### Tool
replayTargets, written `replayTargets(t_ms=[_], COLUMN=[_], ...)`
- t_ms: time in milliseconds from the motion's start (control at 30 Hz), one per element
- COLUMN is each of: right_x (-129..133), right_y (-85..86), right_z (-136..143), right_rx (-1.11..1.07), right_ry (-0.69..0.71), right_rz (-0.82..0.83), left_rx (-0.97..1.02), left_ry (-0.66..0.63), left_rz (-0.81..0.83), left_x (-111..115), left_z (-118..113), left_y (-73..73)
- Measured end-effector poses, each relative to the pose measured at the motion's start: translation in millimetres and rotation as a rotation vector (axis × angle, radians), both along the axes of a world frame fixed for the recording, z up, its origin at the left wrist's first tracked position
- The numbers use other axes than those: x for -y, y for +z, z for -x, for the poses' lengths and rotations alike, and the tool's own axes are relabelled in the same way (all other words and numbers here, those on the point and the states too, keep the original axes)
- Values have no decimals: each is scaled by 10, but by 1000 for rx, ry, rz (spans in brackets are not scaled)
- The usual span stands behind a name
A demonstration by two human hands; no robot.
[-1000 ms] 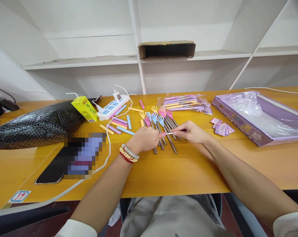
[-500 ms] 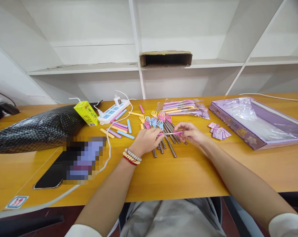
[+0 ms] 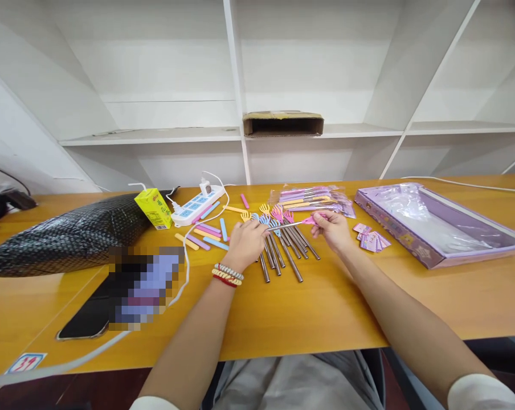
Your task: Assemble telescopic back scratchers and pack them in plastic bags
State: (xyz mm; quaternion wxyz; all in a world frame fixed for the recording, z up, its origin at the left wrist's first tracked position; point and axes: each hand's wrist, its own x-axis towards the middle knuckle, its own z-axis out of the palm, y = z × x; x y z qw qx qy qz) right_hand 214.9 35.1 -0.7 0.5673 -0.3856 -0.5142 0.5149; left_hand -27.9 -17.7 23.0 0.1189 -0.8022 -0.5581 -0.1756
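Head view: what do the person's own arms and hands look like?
The left hand has bracelets at the wrist: silvery grey, cream and red, the grey one beaded or coiled. The right hand has none. No gloves. White sleeves end well above both wrists.

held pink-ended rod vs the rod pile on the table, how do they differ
The held pink-ended rod runs nearly crosswise; the rod pile slants toward the table's near edge. The held pink-ended rod is held up; the rod pile lies on the table. The held pink-ended rod shows pink at one end; the rod pile shows pink, blue and yellow. Both have metal shafts.
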Motion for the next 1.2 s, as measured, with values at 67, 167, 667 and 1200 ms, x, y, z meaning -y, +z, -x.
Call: replayTargets(t_ms=[67,167,667,1200], right_x=[-83,-185,-136,-221], right_y=[45,138,465,287], right_z=[-172,-474,-1692,-1511], right_rx=[-44,-129,-429,-305], right_ry=[-156,-425,-1246,-1112], right_rz=[-34,-90,-186,-104], left_rx=[9,29,134,234], left_ry=[69,161,213,242], left_rz=[-38,-54,-108,-84], left_x=[-55,-112,-208,-267], left_z=[132,331,925,898], left_y=[-23,-48,-211,-261])
